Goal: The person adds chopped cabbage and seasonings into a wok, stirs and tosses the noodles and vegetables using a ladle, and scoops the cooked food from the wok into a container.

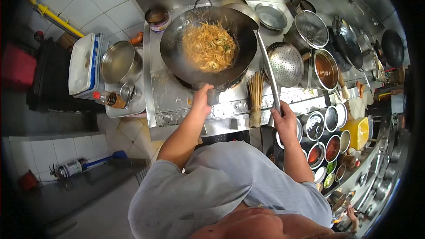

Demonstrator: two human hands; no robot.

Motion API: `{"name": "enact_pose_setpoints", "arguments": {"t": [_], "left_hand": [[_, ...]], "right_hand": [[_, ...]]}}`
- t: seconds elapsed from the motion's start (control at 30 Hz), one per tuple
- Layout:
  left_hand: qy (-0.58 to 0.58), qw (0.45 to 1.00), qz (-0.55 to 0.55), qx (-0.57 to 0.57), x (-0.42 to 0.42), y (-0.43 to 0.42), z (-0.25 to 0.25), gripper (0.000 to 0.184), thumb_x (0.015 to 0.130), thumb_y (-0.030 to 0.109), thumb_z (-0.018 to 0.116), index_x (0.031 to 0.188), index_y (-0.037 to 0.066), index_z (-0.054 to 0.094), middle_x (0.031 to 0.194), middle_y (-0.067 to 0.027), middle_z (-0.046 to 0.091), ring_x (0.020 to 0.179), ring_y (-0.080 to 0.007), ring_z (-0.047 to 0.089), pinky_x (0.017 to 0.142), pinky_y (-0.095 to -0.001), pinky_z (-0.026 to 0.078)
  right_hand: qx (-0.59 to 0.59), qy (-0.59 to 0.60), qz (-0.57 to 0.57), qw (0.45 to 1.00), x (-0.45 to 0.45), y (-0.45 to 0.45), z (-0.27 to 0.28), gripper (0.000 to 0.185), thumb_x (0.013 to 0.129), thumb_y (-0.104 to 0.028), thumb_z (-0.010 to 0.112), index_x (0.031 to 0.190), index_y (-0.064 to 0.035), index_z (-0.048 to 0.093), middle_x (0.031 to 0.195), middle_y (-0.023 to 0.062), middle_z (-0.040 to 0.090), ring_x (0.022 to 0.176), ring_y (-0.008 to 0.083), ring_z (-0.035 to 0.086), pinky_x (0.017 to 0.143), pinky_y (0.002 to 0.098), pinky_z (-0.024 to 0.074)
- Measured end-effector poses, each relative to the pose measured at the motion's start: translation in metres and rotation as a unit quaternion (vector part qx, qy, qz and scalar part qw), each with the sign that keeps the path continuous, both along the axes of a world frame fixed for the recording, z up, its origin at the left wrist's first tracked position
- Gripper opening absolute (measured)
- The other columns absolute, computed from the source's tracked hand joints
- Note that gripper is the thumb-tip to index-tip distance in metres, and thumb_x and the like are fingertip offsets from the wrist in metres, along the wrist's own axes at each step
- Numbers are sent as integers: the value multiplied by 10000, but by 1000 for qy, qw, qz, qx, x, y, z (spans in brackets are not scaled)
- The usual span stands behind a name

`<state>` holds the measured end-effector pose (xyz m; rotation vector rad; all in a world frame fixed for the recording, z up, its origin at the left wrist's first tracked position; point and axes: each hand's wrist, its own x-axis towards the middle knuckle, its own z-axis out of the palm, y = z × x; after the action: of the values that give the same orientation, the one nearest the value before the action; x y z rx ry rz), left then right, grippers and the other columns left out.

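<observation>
A large dark wok (170, 46) sits on the stove, with steaming noodles (210, 46) mixed with sliced vegetables inside. My left hand (202, 100) is closed at the wok's near rim, on its handle, with a greyish cloth (213, 96) beside the fingers. In my right hand (285, 118) is the long metal handle of a ladle (268, 64). Its round head rests or hovers at the wok's far right edge; I cannot tell which. Between my hands and right of the wok stands a bamboo wok brush (255, 99).
Right of the wok are a perforated strainer (285, 64), a pot of brown sauce (326, 71) and a mesh sieve (311, 28). Several seasoning containers (315, 125) stand at lower right. On the left are a steel pot (118, 62), a red-capped bottle (108, 99) and a white-lidded tub (83, 64).
</observation>
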<state>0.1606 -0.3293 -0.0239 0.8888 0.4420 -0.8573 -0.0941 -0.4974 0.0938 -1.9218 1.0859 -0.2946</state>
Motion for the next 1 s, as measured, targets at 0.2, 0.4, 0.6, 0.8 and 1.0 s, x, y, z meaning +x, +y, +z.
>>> {"name": "enact_pose_setpoints", "arguments": {"t": [0.2, 0.4, 0.6, 0.8, 1.0], "left_hand": [[-6, 1000, -6, -13, -5, 3, 19, 94, 819, 85, 708, 844, 117, 624, 792, -11, 614, 700, -168, 621, 613, -329, 521], [5, 1000, -3, -4, -2, 1, 1, 97, 828, 107, 716, 858, 129, 626, 801, -2, 619, 706, -160, 625, 614, -328, 525], [16, 1000, -7, -7, -1, 2, -4, 105, 834, 137, 723, 881, 131, 629, 806, -2, 622, 715, -165, 633, 623, -337, 534], [36, 999, -14, -4, -1, 0, -1, 132, 835, 194, 745, 882, 143, 632, 818, -2, 625, 732, -174, 635, 655, -359, 537], [20, 1000, -15, -13, -1, 2, 5, 185, 843, 250, 753, 921, 130, 637, 841, -26, 643, 769, -206, 658, 704, -382, 558]], "right_hand": [[38, 1, -13, 999, 13, -13, -9, 466, 905, -193, 692, 1293, 45, 592, 883, 149, 692, 750, 182, 615, 722, 337, 510], [95, -16, -16, 995, 32, -19, 3, 391, 927, -172, 666, 1260, 26, 614, 701, 40, 602, 538, 107, 514, 507, 306, 430], [121, -48, -3, 991, 41, -19, 8, 360, 938, -167, 660, 1248, 12, 619, 656, -12, 547, 494, 74, 464, 456, 272, 378], [124, -30, 4, 992, 41, -21, 4, 379, 944, -175, 654, 1277, 3, 610, 659, -14, 548, 501, 74, 466, 458, 273, 377], [135, -15, 10, 991, 38, -19, 3, 386, 950, -178, 651, 1291, -3, 605, 657, -15, 547, 504, 75, 467, 460, 275, 375]]}}
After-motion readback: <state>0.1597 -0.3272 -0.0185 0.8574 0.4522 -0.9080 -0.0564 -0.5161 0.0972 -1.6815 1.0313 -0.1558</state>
